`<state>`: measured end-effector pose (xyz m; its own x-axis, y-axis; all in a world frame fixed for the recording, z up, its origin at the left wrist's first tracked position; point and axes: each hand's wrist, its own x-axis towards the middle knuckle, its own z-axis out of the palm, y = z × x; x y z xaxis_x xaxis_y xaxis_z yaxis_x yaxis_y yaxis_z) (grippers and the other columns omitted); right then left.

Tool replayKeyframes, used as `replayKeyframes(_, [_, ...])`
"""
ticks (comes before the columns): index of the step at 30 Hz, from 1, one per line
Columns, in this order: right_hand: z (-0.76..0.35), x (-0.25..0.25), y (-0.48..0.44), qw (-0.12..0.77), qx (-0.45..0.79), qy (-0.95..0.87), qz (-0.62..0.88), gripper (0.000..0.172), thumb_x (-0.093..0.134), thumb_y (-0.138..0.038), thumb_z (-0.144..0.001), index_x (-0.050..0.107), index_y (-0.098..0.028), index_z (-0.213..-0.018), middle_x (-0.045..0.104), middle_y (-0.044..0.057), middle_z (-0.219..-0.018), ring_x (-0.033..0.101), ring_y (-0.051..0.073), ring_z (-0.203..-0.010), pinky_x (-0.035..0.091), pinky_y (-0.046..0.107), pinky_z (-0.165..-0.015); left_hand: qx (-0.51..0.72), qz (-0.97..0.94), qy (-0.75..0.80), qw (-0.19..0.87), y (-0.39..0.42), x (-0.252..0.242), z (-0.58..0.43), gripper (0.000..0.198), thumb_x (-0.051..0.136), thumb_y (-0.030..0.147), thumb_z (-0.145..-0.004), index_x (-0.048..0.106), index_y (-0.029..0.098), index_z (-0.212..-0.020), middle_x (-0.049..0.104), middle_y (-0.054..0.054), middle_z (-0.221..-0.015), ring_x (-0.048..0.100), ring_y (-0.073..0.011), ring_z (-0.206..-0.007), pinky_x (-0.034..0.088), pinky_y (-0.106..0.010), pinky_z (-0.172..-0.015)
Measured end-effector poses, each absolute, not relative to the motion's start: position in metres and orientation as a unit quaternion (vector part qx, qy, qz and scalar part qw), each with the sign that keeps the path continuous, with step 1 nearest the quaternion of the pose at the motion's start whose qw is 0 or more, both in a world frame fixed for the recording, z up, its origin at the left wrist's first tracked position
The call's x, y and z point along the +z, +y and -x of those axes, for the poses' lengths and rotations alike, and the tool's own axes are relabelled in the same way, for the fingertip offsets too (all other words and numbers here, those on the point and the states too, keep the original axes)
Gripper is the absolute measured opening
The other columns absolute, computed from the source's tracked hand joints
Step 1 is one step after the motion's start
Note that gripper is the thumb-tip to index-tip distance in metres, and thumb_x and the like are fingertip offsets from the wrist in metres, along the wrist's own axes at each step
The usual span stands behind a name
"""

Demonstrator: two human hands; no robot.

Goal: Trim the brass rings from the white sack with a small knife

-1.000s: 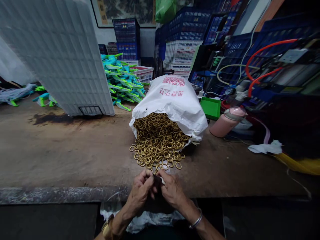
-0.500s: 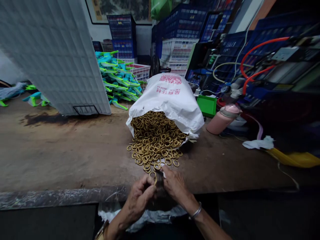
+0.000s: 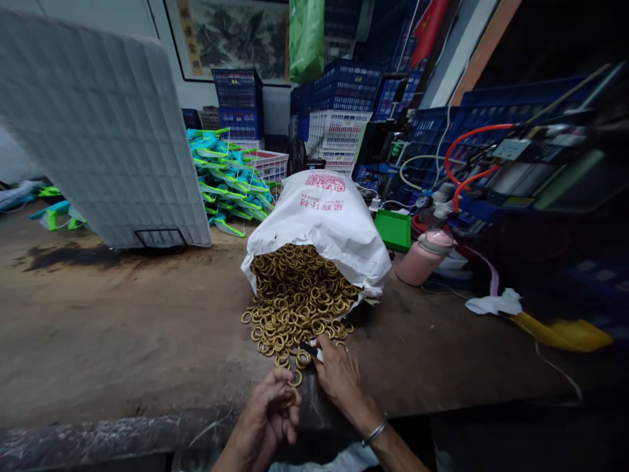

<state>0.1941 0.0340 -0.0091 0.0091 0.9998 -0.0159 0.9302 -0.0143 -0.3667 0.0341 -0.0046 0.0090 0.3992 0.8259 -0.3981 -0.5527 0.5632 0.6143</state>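
A white sack (image 3: 324, 219) lies on its side on the brown table (image 3: 122, 334), spilling a heap of brass rings (image 3: 295, 301) toward me. My left hand (image 3: 268, 413) is at the table's near edge, fingers curled round a brass ring (image 3: 292, 379). My right hand (image 3: 337, 373) reaches into the near edge of the heap, pinching a small dark and white thing (image 3: 312, 349) against the rings.
A large white padded panel (image 3: 108, 137) leans at the back left. Behind it lies a pile of teal and green pieces (image 3: 228, 180). A green box (image 3: 393, 229), a pink bottle (image 3: 422, 255), hoses and stacked blue crates (image 3: 344, 85) crowd the right and back.
My hands have parted. The right hand has moved forward to the rings with the small dark thing, and the left has drawn back to the table edge. My view has tilted up.
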Motion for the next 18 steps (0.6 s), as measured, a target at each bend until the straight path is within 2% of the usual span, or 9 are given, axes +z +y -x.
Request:
replayKeyframes(2, [-0.195, -0.010, 0.036, 0.140, 0.145, -0.684, 0.701, 0.017, 0.045, -0.015, -0.078, 0.050, -0.021, -0.093, 0.064, 0.003, -0.078, 0.059, 0.016, -0.071, 0.029, 0.023, -0.058, 0.420, -0.172, 0.336, 0.825, -0.003, 0.009, -0.034, 0.020, 0.062, 0.033, -0.068, 0.054, 0.015, -0.075, 0.054, 0.000, -0.061, 0.049, -0.0091, -0.047, 0.038, -0.018, -0.038])
replayKeyframes(4, [-0.197, -0.010, 0.036, 0.149, 0.160, -0.678, 0.702, 0.015, 0.045, -0.015, -0.078, 0.049, -0.021, -0.091, 0.064, 0.002, -0.076, 0.058, 0.015, -0.069, 0.029, 0.022, -0.058, 0.422, -0.154, 0.345, 0.824, -0.002, 0.007, -0.035, 0.027, 0.063, 0.038, -0.068, 0.051, 0.014, -0.062, 0.052, 0.000, -0.061, 0.049, -0.0087, -0.049, 0.039, -0.018, -0.039])
replayKeyframes(6, [-0.198, -0.009, 0.035, 0.168, 0.178, -0.674, 0.697, 0.015, 0.044, -0.014, -0.077, 0.049, -0.021, -0.089, 0.063, 0.002, -0.077, 0.057, 0.015, -0.069, 0.030, 0.022, -0.059, 0.432, -0.169, 0.372, 0.804, -0.001, 0.004, -0.036, 0.032, 0.064, 0.040, -0.067, 0.049, 0.014, -0.057, 0.052, 0.000, -0.060, 0.049, -0.0081, -0.049, 0.039, -0.018, -0.040])
replayKeyframes(9, [-0.195, -0.005, 0.028, 0.221, 0.219, -0.685, 0.659, 0.010, 0.044, -0.017, -0.076, 0.048, -0.021, -0.085, 0.060, 0.001, -0.077, 0.054, 0.015, -0.070, 0.033, 0.023, -0.061, 0.448, -0.251, 0.429, 0.743, 0.001, 0.003, -0.039, 0.030, 0.064, 0.042, -0.068, 0.052, 0.015, -0.071, 0.053, 0.002, -0.061, 0.047, -0.0073, -0.046, 0.035, -0.015, -0.036])
replayKeyframes(12, [-0.188, 0.001, 0.018, 0.263, 0.281, -0.705, 0.596, 0.008, 0.043, -0.018, -0.076, 0.046, -0.021, -0.082, 0.057, 0.000, -0.074, 0.051, 0.014, -0.067, 0.034, 0.023, -0.061, 0.430, -0.333, 0.480, 0.689, 0.003, 0.004, -0.040, 0.034, 0.061, 0.046, -0.070, 0.052, 0.017, -0.084, 0.048, 0.007, -0.052, 0.039, -0.0049, -0.037, 0.028, -0.014, -0.033])
replayKeyframes(16, [-0.175, 0.009, 0.012, 0.308, 0.368, -0.687, 0.545, 0.002, 0.044, -0.023, -0.077, 0.045, -0.021, -0.077, 0.049, -0.004, -0.066, 0.045, 0.011, -0.060, 0.032, 0.022, -0.057, 0.408, -0.378, 0.491, 0.671, 0.003, 0.010, -0.040, 0.029, 0.060, 0.043, -0.070, 0.053, 0.015, -0.071, 0.041, 0.009, -0.046, 0.028, -0.0025, -0.035, 0.025, -0.014, -0.035])
replayKeyframes(18, [-0.172, 0.010, 0.013, 0.332, 0.410, -0.650, 0.547, 0.013, 0.043, -0.032, -0.080, 0.044, -0.021, -0.074, 0.045, -0.005, -0.063, 0.041, 0.010, -0.057, 0.032, 0.021, -0.055, 0.425, -0.375, 0.491, 0.662, 0.002, 0.012, -0.040, 0.027, 0.061, 0.040, -0.070, 0.053, 0.015, -0.067, 0.043, 0.008, -0.048, 0.032, -0.0034, -0.038, 0.028, -0.015, -0.039])
